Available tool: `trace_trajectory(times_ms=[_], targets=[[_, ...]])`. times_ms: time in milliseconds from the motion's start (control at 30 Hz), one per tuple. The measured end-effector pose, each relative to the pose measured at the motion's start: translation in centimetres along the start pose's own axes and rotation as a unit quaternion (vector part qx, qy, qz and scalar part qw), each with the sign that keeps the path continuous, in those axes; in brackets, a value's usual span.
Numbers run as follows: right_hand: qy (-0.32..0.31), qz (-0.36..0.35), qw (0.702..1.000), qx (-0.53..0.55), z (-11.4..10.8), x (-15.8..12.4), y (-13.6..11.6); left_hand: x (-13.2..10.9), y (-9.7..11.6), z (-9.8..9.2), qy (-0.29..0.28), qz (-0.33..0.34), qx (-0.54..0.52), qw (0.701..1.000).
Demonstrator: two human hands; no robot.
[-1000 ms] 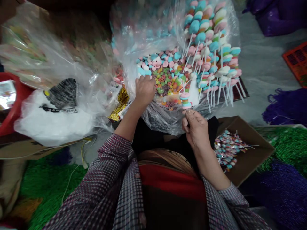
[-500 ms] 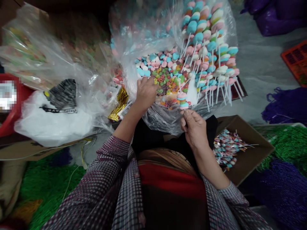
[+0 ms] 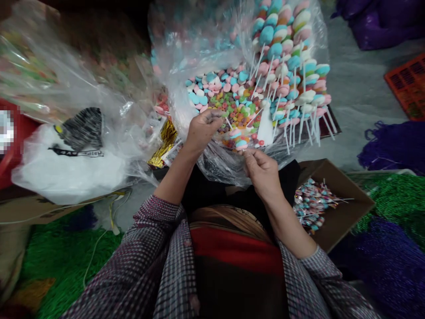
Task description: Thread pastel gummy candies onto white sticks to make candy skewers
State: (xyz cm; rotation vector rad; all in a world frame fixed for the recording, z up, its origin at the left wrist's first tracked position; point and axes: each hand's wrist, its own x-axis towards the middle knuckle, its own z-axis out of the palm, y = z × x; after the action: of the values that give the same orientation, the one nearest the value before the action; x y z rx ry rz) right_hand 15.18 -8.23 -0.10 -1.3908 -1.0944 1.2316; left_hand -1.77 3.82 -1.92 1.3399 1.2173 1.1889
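- Grey floor shows at the upper right of the frame, behind a crowded spread of sweets, plastic and cartons.
- Just right of the frame's centre is a partly loaded candy stick, its pale bare end slanting up and to the left.
- The right hand has a narrow grip on the stick's lower end, beneath the sweets; holding it there probably steadies the stick while leaving its other end exposed.
- Near that bare end, the left hand has its fingers bunched close together; I cannot tell whether they hold a sweet.
- Behind both hands, at the upper centre, lie ring sweets and, farther back, pastel candy discs on clear plastic, likely laid so near for a short reach.
- Filled sticks are piled at the upper right of centre, many bare ends pointing down the frame, perhaps for easy handling.
- At the lower right, a cardboard box holds shiny sticks; its walls presumably contain them.
- Farther out are an orange crate at right and a dark glove on a white bag at left.
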Motion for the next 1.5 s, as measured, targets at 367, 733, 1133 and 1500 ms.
trace_trajectory(times_ms=[367,733,1133,1500], targets=[[0.057,-0.083,0.99,-0.102,0.0,0.0,0.9,-2.1,1.1,1.5,0.022,-0.034,-0.011,0.999],[0.047,-0.054,0.997,-0.038,0.4,-0.3,0.4,-2.4,1.4,2.0,-0.108,-0.094,-0.109,0.984],[0.046,0.013,0.989,0.143,-0.3,0.2,0.8,1.0,-0.4,-1.7,0.0,0.074,0.457,0.886],[0.036,0.015,0.993,0.114,-0.3,-0.1,1.2,1.2,-1.4,-1.0,-0.01,0.108,0.488,0.866]])
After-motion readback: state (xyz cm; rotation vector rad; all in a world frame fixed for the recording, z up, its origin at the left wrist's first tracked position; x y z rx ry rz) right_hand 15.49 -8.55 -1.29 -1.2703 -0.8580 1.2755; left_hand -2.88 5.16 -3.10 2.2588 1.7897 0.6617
